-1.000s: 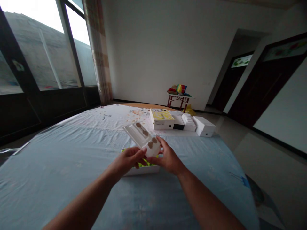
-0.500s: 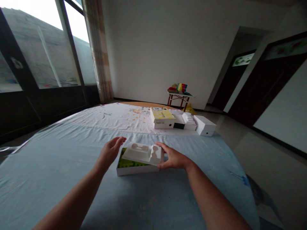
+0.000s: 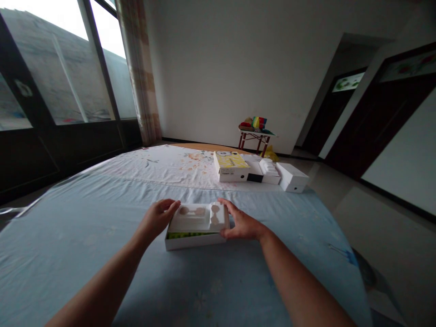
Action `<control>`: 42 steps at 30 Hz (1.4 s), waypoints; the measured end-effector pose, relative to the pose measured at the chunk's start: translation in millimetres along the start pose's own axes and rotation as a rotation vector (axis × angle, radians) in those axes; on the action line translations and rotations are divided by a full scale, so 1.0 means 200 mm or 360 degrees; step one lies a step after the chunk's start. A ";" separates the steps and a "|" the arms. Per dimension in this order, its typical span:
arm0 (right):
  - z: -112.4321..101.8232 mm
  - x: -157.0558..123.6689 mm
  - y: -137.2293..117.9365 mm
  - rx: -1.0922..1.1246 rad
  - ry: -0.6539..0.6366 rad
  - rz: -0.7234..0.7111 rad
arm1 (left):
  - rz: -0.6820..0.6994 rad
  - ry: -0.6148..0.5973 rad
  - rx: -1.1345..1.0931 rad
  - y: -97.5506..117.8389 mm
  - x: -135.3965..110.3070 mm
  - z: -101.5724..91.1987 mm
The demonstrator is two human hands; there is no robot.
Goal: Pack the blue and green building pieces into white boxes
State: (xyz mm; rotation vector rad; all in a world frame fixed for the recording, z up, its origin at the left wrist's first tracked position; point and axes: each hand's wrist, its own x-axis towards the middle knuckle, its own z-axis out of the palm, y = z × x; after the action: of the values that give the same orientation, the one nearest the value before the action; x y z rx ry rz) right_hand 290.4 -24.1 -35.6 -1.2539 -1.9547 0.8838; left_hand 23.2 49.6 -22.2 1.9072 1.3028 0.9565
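A white moulded plastic tray point(image 3: 189, 221) with shaped hollows lies slightly tilted over a shallow white open box point(image 3: 195, 244). A strip of bright green contents point(image 3: 180, 235) shows along the box's near side, under the tray's edge; the rest is covered. My right hand point(image 3: 241, 223) grips the tray's right end, fingers at the far edge and thumb at the near corner. At the far left corner, my left hand point(image 3: 160, 219) has its fingers and thumb closed on the tray's edge.
Beyond my hands stand a yellow and white box point(image 3: 231, 167), a white box with moulded white pieces on it point(image 3: 269, 170), and another white box point(image 3: 293, 177). A blue cloth point(image 3: 102, 227) covers the round table. A small side table point(image 3: 257, 134) holds colourful items by the wall.
The tray has shifted left and lies flatter over the box, covering more of the green. My left hand has come in to the tray's left edge; my right hand moved slightly left with it.
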 end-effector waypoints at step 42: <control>0.03 0.02 0.02 0.0120 0.0076 -0.0033 | 0.0072 -0.0251 0.0411 0.00 0.00 0.01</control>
State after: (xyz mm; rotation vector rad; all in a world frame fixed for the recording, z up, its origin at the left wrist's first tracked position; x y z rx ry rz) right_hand 286.2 -20.8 -42.3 -1.1985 -1.8762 0.9007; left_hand 25.7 48.2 -23.5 2.1676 1.3463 0.6688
